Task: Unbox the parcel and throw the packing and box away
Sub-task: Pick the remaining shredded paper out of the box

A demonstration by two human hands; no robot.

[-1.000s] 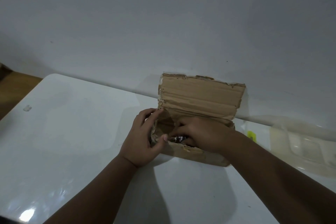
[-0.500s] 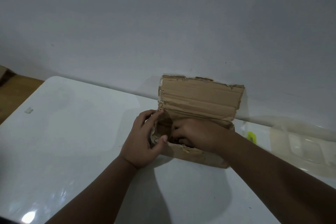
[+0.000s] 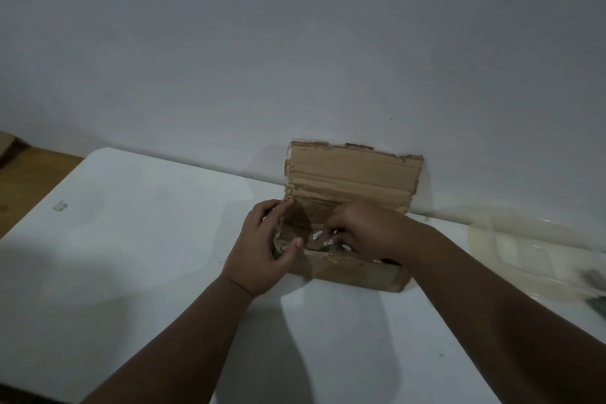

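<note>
Two hands worked the open box (image 3: 355, 274) on the table (image 3: 131, 239): our left hand (image 3: 262, 249) gripped its end, likely steadying it; our right hand (image 3: 369, 229) reached inside, its hold we could not tell.

One box (image 3: 354, 174), two hands (image 3: 259, 251) (image 3: 370, 229), one table (image 3: 131, 272), one plastic tray (image 3: 531, 249).

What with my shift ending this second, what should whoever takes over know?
Left hand grips the left end of the cardboard box, on the white table.
Right hand is inside the box, fingers curled at the contents; grasp unclear.
Lid flap stands open by the wall.
Done: box opened.
Left: lift contents out, bin packing and box.
</note>
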